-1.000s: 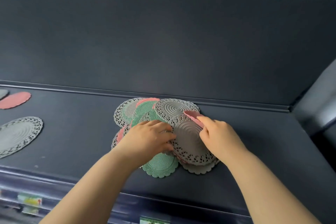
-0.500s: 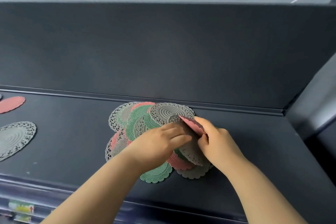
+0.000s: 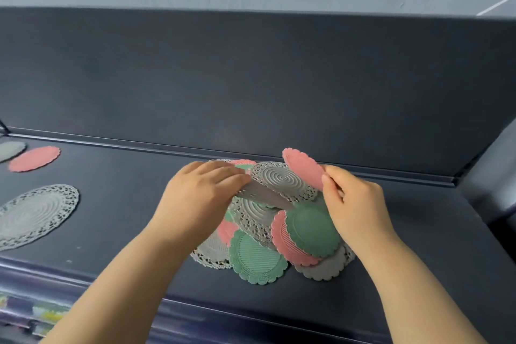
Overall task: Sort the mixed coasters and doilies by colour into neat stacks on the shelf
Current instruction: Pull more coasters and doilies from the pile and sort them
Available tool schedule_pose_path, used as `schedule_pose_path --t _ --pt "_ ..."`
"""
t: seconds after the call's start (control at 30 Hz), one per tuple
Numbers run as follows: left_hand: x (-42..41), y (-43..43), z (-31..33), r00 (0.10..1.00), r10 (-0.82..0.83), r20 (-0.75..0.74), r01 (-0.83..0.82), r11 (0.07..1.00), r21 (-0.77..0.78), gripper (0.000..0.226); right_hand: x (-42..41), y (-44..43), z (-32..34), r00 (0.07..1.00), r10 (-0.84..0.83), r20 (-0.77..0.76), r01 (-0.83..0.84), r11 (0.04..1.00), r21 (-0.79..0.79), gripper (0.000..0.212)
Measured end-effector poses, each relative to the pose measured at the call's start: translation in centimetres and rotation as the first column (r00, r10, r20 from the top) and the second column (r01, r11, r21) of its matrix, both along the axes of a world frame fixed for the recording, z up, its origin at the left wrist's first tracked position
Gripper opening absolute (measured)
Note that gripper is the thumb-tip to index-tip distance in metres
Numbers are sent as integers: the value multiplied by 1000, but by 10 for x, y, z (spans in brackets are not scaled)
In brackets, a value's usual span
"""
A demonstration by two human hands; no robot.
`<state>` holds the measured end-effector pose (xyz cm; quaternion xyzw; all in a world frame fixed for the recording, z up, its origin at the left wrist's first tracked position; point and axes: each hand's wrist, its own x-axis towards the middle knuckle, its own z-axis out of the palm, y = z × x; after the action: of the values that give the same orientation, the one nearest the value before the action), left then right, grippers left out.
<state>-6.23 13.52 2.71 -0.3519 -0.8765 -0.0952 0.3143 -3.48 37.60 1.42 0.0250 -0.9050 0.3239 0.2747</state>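
Note:
A mixed pile [image 3: 268, 229] of grey, green and pink coasters and doilies lies in the middle of the dark shelf [image 3: 117, 204]. My right hand [image 3: 354, 204] pinches a pink scalloped coaster [image 3: 304, 167] and holds it tilted above the pile's back right. My left hand [image 3: 201, 195] grips a grey doily [image 3: 265, 195] by its edge, lifted at an angle over the pile. On top of the pile's right side lies a green coaster [image 3: 310, 229] over a pink one [image 3: 284, 243].
On the shelf's left lie a large grey lace doily [image 3: 33, 212], a pink coaster [image 3: 35, 158] and a grey piece [image 3: 9, 149] at the frame edge. A dark back panel [image 3: 251, 78] rises behind. A dark side wall [image 3: 491, 176] closes the right end.
My right hand has pulled the pink coaster out from under the grey doily and raised it. My left hand has lifted the grey doily's edge, uncovering a green and a pink coaster.

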Motion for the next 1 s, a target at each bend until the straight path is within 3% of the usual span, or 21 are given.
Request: schedule_pose_path --t 0.17,0.3,0.53,0.67,0.77,0.87,0.93,1.0 --pt "8 -73 7 981 187 -60 -187 982 4 23 -4 -69 9 996 81 -25 -81 997 -7 16" --pt "14 -138 6 968 239 76 -246 963 110 29 -13 -142 4 988 135 -69 -136 991 1 13" --pt "17 -277 -2 942 280 185 -323 907 271 25 -21 -280 -8 976 217 27 -214 973 -83 19" --pt "13 -346 -1 947 298 116 -319 916 243 32 -20 -342 -13 977 207 44 -203 976 -78 20" --pt "-3 -380 -8 943 323 78 -332 929 162 22 -18 -374 -16 984 176 13 -175 981 -78 21" --pt "-23 -396 -38 946 271 180 -274 962 -4 38 -19 -394 -22 992 126 -15 -126 992 -27 27" --pt "-28 -400 -60 944 199 262 -188 980 -68 22 -19 -402 -27 996 88 -21 -88 996 7 31" --pt "-27 -402 -77 920 144 365 -135 990 -51 31 -19 -407 -30 998 67 -2 -67 997 26 33"
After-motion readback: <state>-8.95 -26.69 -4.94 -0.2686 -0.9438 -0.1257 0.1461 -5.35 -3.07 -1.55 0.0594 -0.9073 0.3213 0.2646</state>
